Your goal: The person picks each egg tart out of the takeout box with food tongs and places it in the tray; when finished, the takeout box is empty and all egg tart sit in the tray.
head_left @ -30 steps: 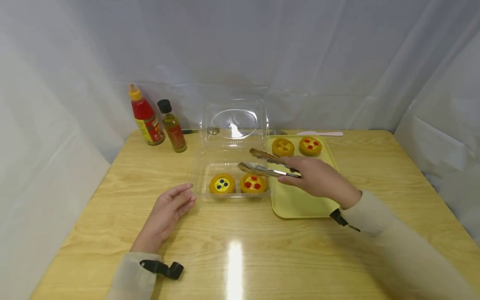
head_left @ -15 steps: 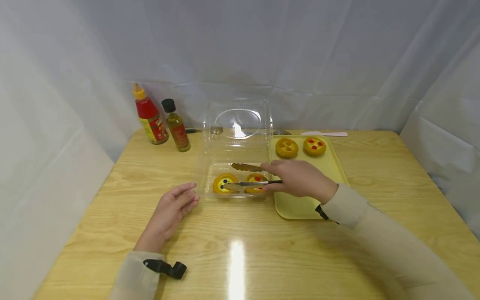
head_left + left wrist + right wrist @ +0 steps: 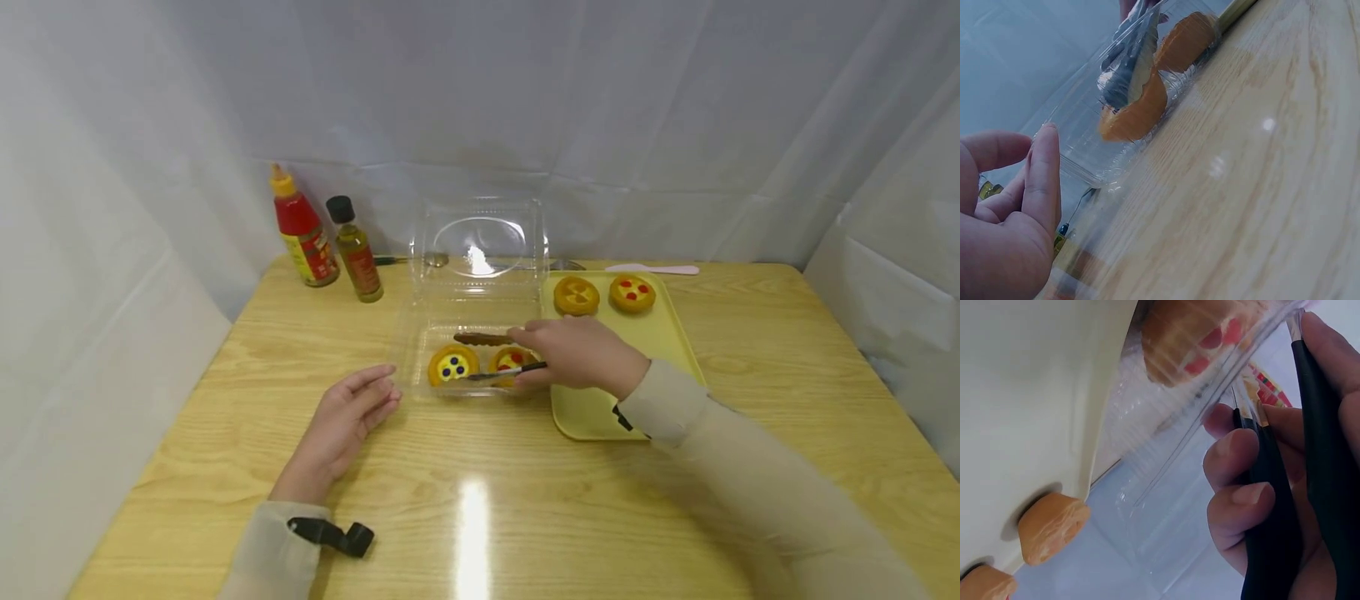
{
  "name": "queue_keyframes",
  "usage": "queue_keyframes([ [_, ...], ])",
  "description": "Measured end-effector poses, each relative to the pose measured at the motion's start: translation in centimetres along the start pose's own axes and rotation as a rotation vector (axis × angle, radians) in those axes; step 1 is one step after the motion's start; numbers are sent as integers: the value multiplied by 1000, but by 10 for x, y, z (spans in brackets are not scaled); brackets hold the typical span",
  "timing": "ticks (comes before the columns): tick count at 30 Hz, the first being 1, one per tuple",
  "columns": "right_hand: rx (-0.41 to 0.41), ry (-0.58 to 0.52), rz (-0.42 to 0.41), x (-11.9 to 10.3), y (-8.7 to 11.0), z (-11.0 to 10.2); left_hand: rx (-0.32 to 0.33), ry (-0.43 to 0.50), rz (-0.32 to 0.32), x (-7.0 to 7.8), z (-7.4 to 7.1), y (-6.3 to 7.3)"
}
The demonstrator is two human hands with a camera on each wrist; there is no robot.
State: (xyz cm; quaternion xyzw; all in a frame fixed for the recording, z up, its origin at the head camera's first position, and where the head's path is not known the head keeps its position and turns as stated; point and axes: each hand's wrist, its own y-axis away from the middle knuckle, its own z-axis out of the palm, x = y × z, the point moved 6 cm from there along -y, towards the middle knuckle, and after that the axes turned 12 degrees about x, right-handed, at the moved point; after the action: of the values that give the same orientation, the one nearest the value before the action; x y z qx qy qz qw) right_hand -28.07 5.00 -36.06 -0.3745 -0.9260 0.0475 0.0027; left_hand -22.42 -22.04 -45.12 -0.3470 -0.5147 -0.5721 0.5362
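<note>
My right hand [image 3: 581, 354] holds metal tongs [image 3: 482, 339] by their dark handles, reaching into a clear plastic clamshell box [image 3: 480, 293]. The tongs' arms stand apart, their tips down by the egg tart with blue dots [image 3: 453, 367]. An egg tart with red dots [image 3: 510, 358] sits beside it in the box, partly covered by the tongs and fingers. At the box's left edge is my left hand [image 3: 341, 425]; in the left wrist view its thumb and fingertips meet at the plastic rim, pinching it.
A yellow tray [image 3: 581, 421] right of the box carries a plain tart [image 3: 577, 296] and a red-dotted tart [image 3: 632, 293]. A sauce bottle [image 3: 306, 237] and an oil bottle [image 3: 357, 265] stand back left. A spoon [image 3: 435, 260] and a pink knife [image 3: 652, 269] lie behind.
My right hand has moved left from over the tray and lowered the tongs into the box, over the tarts. The left hand stays at the box's edge.
</note>
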Motion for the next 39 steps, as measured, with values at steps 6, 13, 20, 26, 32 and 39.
queue_keyframes([
  [6,-30,-7,9,-2,-4,4,-11,-1,-1,0,1,-1],
  [13,-50,8,32,1,-3,3,-12,-5,-2,1,3,-2],
  [20,-51,-20,58,2,-4,2,-11,-1,-4,1,4,-2],
  [26,55,-83,136,8,2,-6,-15,0,-5,2,5,-2],
  [32,154,-139,216,17,18,-16,-18,-3,-1,3,4,-1],
  [39,223,-121,246,23,41,-30,-10,6,7,1,0,0],
])
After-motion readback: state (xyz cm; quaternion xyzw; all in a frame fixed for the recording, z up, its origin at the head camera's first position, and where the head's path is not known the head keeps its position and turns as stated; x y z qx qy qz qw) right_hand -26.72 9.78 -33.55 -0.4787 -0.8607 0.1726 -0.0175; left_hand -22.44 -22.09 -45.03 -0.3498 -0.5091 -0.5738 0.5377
